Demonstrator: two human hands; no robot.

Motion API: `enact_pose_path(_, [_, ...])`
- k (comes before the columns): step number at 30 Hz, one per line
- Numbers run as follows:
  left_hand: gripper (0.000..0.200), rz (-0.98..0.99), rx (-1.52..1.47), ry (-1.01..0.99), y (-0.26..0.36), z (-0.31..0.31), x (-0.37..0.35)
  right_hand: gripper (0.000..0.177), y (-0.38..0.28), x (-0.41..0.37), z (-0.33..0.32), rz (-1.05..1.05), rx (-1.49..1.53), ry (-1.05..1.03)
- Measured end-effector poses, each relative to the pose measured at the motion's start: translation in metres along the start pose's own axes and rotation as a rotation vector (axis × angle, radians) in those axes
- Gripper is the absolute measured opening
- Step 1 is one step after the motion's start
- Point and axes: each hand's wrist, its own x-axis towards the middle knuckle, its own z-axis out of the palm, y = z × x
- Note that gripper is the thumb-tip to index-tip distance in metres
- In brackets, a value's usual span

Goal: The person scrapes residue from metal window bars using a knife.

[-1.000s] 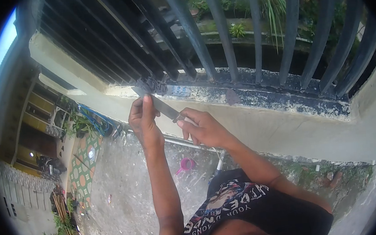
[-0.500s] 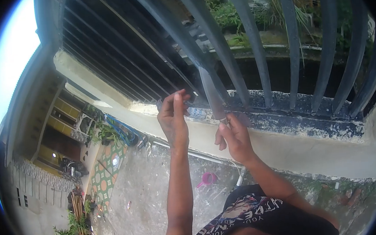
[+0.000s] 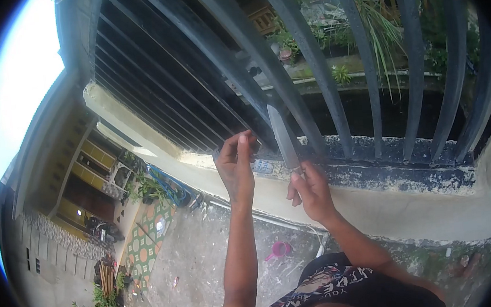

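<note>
My right hand (image 3: 312,191) grips the handle of a knife (image 3: 281,136), whose long grey blade points straight up in front of a dark metal fence bar (image 3: 309,85). My left hand (image 3: 236,168) is raised just left of the blade and apart from it, thumb and fingers pinched together near the painted ledge (image 3: 385,168). A small dark spot sits at its fingertips; I cannot tell what it is or whether the hand holds it. Both hands are close to the foot of the bars.
The row of dark bars stands on a concrete wall with flaking dark paint. Below lie a concrete yard, a white pipe (image 3: 274,220), a pink scoop (image 3: 279,249), a blue hose (image 3: 167,185) and a patterned mat (image 3: 146,242). Plants grow behind the bars.
The knife has swung from slanting across toward my left hand to pointing upright. My left hand let go of the blade and now sits apart from it. Both hands rose toward the bars.
</note>
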Motion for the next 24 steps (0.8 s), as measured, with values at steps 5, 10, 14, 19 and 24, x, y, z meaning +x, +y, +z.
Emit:
enact_pose_path(5, [0.034, -0.019, 0.026, -0.009, -0.005, 0.003, -0.005, 0.029, -0.002, 0.001, -0.002, 0.010, -0.035, 0.012])
enact_pose_path(10, [0.032, -0.005, 0.028, 0.004, -0.001, 0.003, -0.007, 0.027, -0.010, 0.000, -0.001, 0.027, -0.084, 0.036])
enact_pose_path(14, [0.032, 0.003, 0.044, -0.001, -0.006, 0.002, -0.008, 0.028, -0.006, -0.003, -0.001, 0.055, -0.005, 0.061])
enact_pose_path(19, [0.032, -0.021, 0.053, -0.020, -0.014, 0.008, -0.010, 0.030, 0.003, -0.020, 0.000, 0.149, 0.132, 0.007])
enact_pose_path(24, [0.040, 0.008, 0.114, -0.100, -0.015, 0.016, -0.012, 0.033, 0.009, -0.041, 0.001, 0.353, 0.306, 0.035])
